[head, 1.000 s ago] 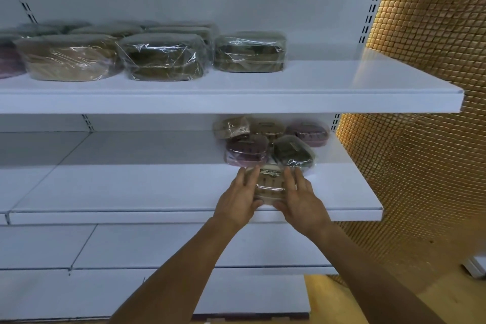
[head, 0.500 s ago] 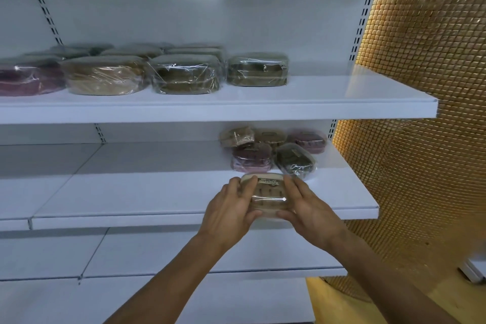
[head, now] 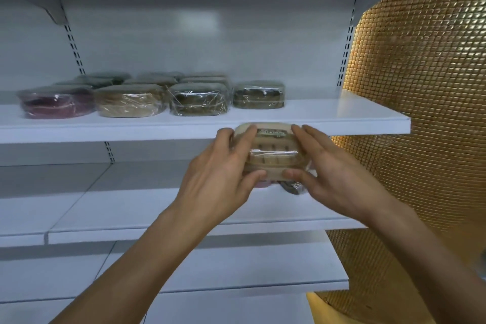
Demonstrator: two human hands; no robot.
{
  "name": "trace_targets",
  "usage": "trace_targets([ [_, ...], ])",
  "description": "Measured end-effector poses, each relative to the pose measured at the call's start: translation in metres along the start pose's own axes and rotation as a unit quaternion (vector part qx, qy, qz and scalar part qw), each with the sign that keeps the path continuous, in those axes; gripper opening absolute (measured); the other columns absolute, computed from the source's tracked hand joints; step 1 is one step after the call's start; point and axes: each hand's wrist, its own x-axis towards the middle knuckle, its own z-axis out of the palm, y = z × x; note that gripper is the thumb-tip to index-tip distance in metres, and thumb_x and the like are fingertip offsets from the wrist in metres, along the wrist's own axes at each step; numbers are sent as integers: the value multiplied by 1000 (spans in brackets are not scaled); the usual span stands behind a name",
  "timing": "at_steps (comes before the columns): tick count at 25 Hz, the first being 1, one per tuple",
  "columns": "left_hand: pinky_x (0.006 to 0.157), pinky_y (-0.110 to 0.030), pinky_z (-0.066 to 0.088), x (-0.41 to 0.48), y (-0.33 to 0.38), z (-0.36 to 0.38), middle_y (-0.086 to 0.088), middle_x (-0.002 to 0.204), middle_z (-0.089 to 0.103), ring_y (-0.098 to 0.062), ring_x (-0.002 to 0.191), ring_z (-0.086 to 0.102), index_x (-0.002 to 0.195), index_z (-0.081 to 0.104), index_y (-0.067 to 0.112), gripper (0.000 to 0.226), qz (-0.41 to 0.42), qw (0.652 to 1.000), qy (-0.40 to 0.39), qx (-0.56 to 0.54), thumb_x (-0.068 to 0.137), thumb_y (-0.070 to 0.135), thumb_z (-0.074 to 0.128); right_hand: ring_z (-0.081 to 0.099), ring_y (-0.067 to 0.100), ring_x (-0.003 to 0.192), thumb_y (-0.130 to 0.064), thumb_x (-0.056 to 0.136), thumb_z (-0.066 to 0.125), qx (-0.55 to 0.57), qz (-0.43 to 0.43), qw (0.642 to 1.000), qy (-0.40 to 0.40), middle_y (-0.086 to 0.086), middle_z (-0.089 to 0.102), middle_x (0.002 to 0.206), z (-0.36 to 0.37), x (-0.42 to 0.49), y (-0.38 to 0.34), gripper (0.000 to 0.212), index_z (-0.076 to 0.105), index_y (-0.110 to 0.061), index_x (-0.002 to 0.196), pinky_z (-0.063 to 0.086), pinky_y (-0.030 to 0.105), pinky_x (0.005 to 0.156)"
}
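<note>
Your left grip (head: 223, 179) and right grip (head: 334, 173) both clasp the tan film-wrapped pack (head: 271, 155) by its ends, thumbs underneath, in the air just in front of the upper shelf (head: 342, 118) edge. It looks light and fairly stiff, but the film is probably slick, so squeeze at the ends. Inside, slotted tan pieces seem stacked. Other wrapped packs (head: 200, 98) sit on that shelf.

Single head-worn camera, wide angle, faces forward toward white shelf unit (head: 315, 116) at close range; forearms enter from lower frame edge; gold mosaic wall (head: 420, 113) at right.
</note>
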Motion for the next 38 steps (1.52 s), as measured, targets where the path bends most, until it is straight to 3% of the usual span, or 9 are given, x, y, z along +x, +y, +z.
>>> trace_targets([
  [3, 87, -39, 47, 27, 2, -9, -2, 134, 41, -27, 116, 52, 153, 22, 31, 75, -1, 1000, 2, 14, 91, 55, 57, 30, 17, 141, -45, 94, 57, 1, -2, 1000, 19, 0, 24, 158, -19, 21, 4, 77, 18, -23, 156, 27, 27, 111],
  [6, 82, -41, 48, 57, 1, -9, -8, 130, 47, -32, 113, 55, 151, 26, 29, 72, 14, 997, 4, 73, 92, 55, 56, 41, 17, 130, -41, 93, 60, 12, -7, 1000, 22, -1, 37, 148, -25, 46, 15, 71, 25, -23, 152, 35, 28, 103],
  [9, 83, -41, 46, 84, -3, -1, -10, 126, 51, -34, 113, 56, 147, 29, 26, 68, 21, 990, -19, 135, 93, 58, 52, 44, 19, 128, -40, 93, 61, 7, -1, 1000, 3, 0, 41, 145, -18, 70, 30, 70, 26, -22, 151, 39, 33, 104],
  [15, 100, -40, 38, 118, -22, 31, -7, 134, 51, -29, 124, 49, 141, 40, 18, 61, 33, 989, 9, 140, 94, 55, 52, 29, 21, 143, -39, 96, 58, -23, 6, 999, 25, 0, 27, 159, 1, 110, 51, 65, 29, -23, 151, 32, 37, 111],
  [20, 115, -38, 22, 156, -37, 47, -4, 142, 51, -23, 135, 42, 140, 41, 16, 60, 39, 985, -14, 167, 95, 55, 49, 43, 21, 130, -30, 96, 58, -30, 4, 998, 56, 0, 44, 147, 21, 137, 60, 57, 34, -19, 147, 41, 35, 99],
  [24, 119, -39, 16, 176, -45, 59, -4, 152, 42, -23, 143, 34, 149, 32, 16, 66, 15, 983, -49, 175, 97, 54, 47, 39, 21, 136, -31, 97, 56, 18, 16, 998, 50, -1, 36, 154, 37, 160, 74, 63, 28, -19, 151, 38, 37, 106],
  [30, 118, -37, 15, 185, -53, 71, -5, 153, 39, -23, 143, 31, 151, 27, 15, 68, -5, 985, -37, 171, 98, 52, 47, 10, 16, 150, -39, 99, 48, 25, 31, 999, 29, -4, 4, 165, 49, 173, 84, 74, 7, -23, 158, 20, 37, 119],
  [34, 119, -39, 20, 170, -54, 72, -10, 146, 47, -27, 139, 39, 149, 34, 8, 67, 4, 986, 21, 167, 97, 48, 49, 8, 16, 151, -41, 99, 46, 0, -8, 997, 74, 1, 8, 165, 50, 165, 84, 72, 12, -17, 157, 9, 29, 120],
  [38, 120, -42, 24, 132, -50, 72, -14, 150, 44, -29, 141, 38, 149, 37, 7, 61, 14, 986, 73, 151, 100, 44, 34, 14, 13, 149, -42, 100, 45, -11, -50, 994, 97, -2, 19, 163, 51, 147, 79, 66, 21, -18, 156, 8, 24, 118],
])
